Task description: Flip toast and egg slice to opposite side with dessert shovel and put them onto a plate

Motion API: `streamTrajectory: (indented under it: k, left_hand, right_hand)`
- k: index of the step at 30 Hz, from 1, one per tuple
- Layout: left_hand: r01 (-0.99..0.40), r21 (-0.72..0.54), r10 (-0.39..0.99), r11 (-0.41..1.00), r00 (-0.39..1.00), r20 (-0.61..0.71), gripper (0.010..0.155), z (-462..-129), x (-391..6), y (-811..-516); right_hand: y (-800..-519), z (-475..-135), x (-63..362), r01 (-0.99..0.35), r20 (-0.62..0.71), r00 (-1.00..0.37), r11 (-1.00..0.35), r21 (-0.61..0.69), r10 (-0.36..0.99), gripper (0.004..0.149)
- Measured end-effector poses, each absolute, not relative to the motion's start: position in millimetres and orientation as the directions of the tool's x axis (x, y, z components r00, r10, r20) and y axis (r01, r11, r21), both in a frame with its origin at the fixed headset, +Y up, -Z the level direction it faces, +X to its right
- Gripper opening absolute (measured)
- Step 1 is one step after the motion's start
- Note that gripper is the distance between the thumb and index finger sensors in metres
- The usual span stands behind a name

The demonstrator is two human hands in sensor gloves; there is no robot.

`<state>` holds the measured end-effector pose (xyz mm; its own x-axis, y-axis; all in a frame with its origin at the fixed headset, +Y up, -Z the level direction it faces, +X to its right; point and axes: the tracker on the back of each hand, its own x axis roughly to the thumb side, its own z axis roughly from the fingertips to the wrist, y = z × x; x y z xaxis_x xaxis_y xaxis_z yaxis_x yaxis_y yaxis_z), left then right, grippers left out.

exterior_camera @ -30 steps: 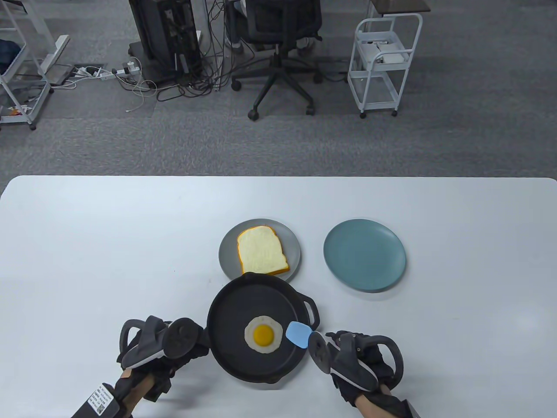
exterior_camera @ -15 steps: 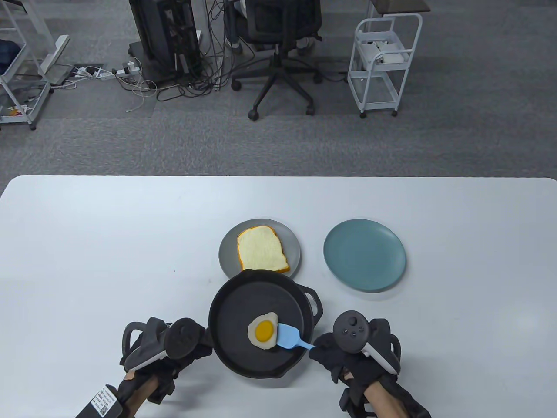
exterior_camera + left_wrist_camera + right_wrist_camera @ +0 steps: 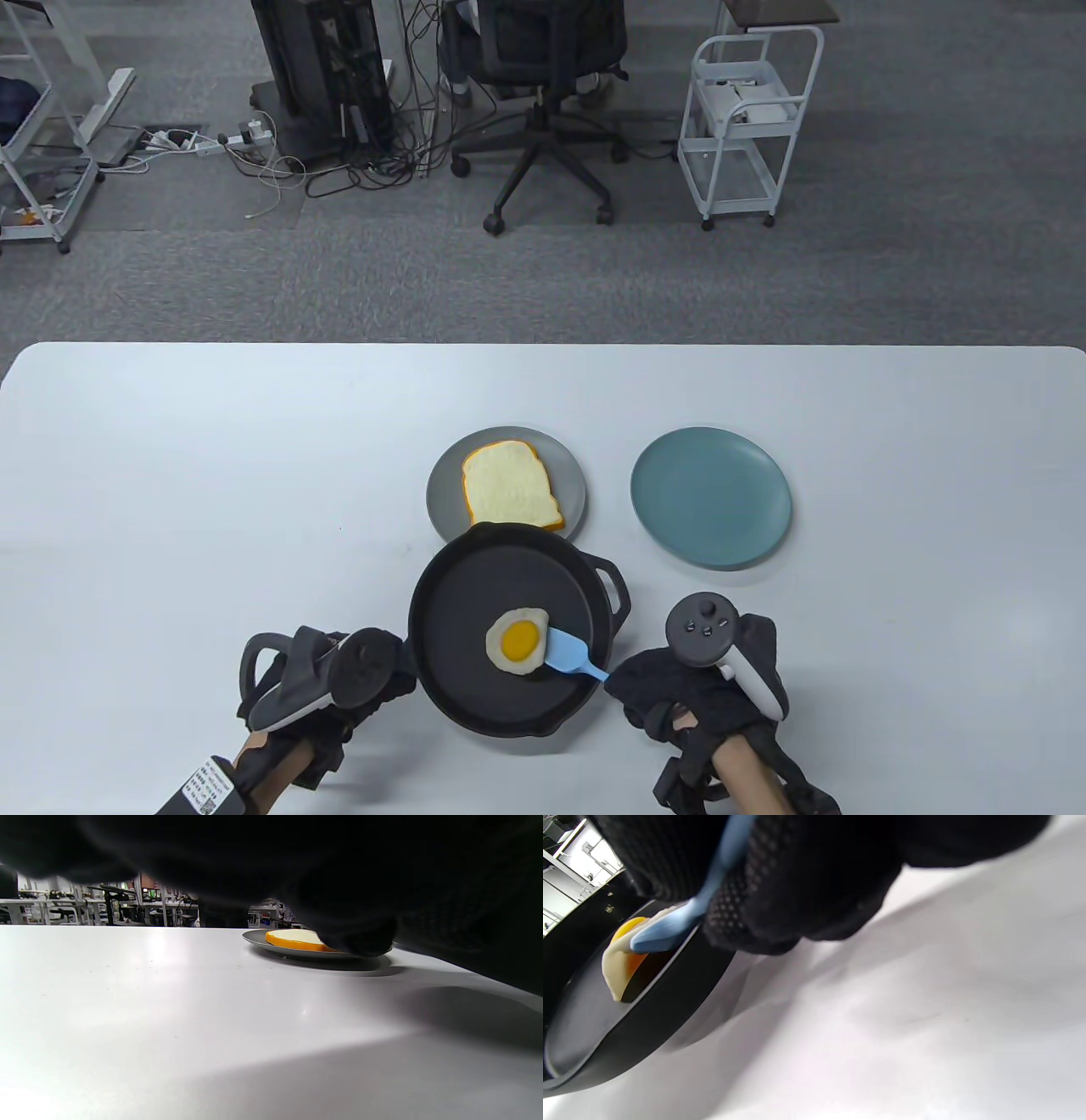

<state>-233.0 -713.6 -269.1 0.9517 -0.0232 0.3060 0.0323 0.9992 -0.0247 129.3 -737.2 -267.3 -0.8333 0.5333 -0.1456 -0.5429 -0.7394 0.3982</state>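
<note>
A fried egg slice (image 3: 516,641) lies in the black pan (image 3: 475,594) near the table's front edge. My right hand (image 3: 670,692) grips the handle of the blue dessert shovel (image 3: 567,654). Its blade is tucked under the egg's right edge, and the egg slice (image 3: 621,963) tilts up on the shovel (image 3: 670,929) in the right wrist view. My left hand (image 3: 339,679) sits against the pan's left side, gripping its handle, which the hand hides. The toast (image 3: 509,497) lies on a grey plate (image 3: 441,501) just behind the pan, and the toast (image 3: 295,938) also shows in the left wrist view.
A teal plate (image 3: 711,497) with nothing on it stands right of the grey plate. The pan's small loop handle (image 3: 618,594) points toward it. Beyond the white table (image 3: 212,475) are an office chair, a cart and cables on the floor.
My right hand has turned palm-down and pushed the shovel blade left, under the egg's right edge. The egg has shifted and tilted a little; the pan has moved slightly.
</note>
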Motion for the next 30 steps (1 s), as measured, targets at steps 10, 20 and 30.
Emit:
streamTrajectory:
  k: [10,20,30]
  left_hand:
    - [0.020,-0.045,-0.006,0.999,0.955,0.298,0.047,-268,-231,-715]
    - [0.067,-0.020,-0.059,0.998,0.960,0.274,0.047,-259,-219,-711]
    - [0.107,0.047,-0.115,0.993,0.965,0.235,0.047,-254,-216,-705]
  right_hand:
    - [-734,-264,122,-0.517,-0.135,-0.850,-0.760,0.394,0.508,0.049]
    - [-735,-262,114,-0.431,-0.054,-0.894,-0.818,0.381,0.446,0.049]
    - [-751,-267,119,-0.593,-0.164,-0.792,-0.677,0.435,0.588,0.048]
